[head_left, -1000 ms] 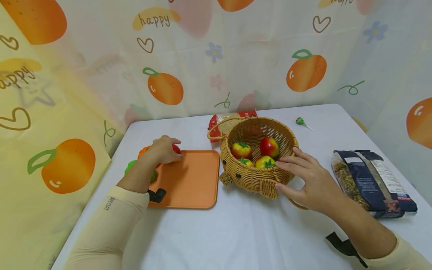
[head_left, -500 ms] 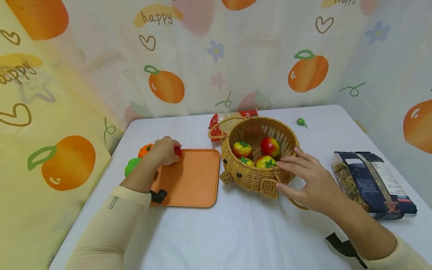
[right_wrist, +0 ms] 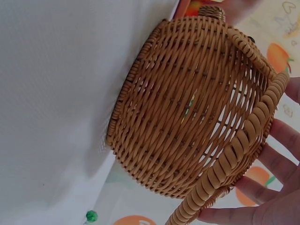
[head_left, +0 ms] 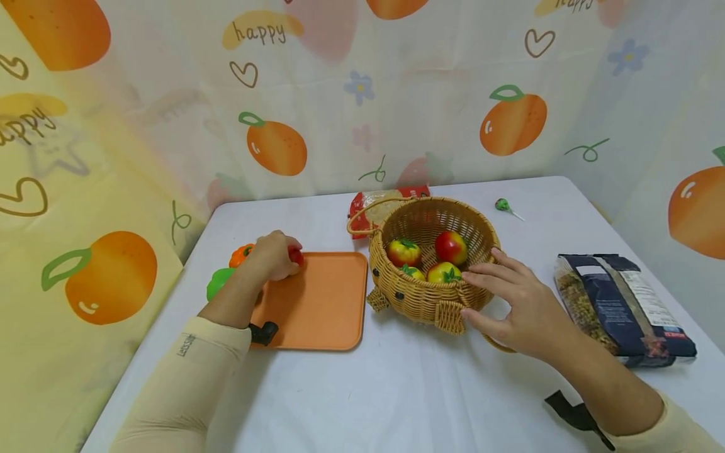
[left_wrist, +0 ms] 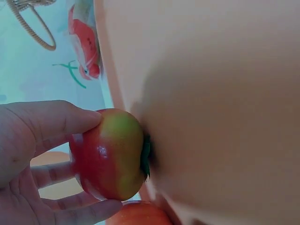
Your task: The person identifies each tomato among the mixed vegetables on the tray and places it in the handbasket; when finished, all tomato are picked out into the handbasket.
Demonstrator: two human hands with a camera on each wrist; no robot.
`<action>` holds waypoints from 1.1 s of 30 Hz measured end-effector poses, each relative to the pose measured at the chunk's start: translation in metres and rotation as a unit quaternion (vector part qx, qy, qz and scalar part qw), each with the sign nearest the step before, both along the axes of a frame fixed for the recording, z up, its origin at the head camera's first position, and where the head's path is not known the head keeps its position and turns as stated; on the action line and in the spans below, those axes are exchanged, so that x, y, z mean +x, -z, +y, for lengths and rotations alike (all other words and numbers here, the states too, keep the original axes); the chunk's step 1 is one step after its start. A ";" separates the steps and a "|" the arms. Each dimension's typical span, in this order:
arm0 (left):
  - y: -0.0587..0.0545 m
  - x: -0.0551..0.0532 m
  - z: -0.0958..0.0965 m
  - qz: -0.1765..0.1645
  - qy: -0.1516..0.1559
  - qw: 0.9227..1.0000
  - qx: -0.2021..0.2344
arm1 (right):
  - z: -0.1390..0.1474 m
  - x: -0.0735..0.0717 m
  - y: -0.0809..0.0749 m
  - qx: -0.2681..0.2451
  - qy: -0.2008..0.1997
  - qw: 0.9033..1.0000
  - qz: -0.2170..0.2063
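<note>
My left hand (head_left: 274, 257) grips a red and yellow-green tomato (left_wrist: 108, 154) at the far left part of the orange tray (head_left: 331, 308). Thumb and fingers curl round it in the left wrist view, its green leafy top facing the tray. Whether it touches the tray I cannot tell. The wicker basket (head_left: 419, 306) stands right of the tray and holds several similar red and yellow fruits (head_left: 451, 247). My right hand (head_left: 521, 308) rests its spread fingers on the basket's right rim, near a twisted handle (right_wrist: 234, 150).
Left of the tray, partly behind my left arm, lie an orange pepper (head_left: 240, 255) and a green pepper-like piece (head_left: 218, 283). A red bag (head_left: 359, 214) lies behind the basket. A green lollipop (head_left: 502, 204) is at the back right, a dark blue bag (head_left: 629, 308) at the right.
My left hand has drawn slightly back and left over the tray's edge, its fingers now closed more round the tomato. The right hand and the basket stay in place.
</note>
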State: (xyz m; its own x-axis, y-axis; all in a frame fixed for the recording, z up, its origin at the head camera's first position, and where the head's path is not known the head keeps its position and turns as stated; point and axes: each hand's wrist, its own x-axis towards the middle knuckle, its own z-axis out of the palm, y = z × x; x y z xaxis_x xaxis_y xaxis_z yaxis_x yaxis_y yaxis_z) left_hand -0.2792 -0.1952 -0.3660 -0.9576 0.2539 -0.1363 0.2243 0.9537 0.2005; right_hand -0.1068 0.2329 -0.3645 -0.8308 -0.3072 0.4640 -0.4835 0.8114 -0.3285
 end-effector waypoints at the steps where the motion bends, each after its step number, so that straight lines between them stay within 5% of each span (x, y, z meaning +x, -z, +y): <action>1: -0.001 0.000 0.000 0.000 -0.003 1.000 0.006 | 0.000 0.000 0.000 0.001 0.000 1.000 0.001; 14: -0.046 0.014 0.026 0.062 0.038 0.990 0.122 | 0.001 -0.001 -0.001 0.003 -0.004 1.000 0.008; 25: -0.095 0.045 0.084 0.105 0.099 0.971 0.188 | 0.000 -0.001 -0.002 0.004 0.001 1.000 -0.002; 33: -0.106 0.051 0.124 0.092 0.147 0.965 0.195 | 0.000 -0.001 -0.001 0.003 -0.004 1.000 0.001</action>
State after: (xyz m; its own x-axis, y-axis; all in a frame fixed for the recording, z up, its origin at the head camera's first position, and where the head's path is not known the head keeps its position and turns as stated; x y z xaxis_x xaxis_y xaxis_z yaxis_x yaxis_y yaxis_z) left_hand -0.2279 -0.0714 -0.2603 -0.8352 0.5157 0.1907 0.5398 0.7030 0.4630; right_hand -0.1078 0.2324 -0.3637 -0.8275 -0.3162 0.4639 -0.4905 0.8092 -0.3234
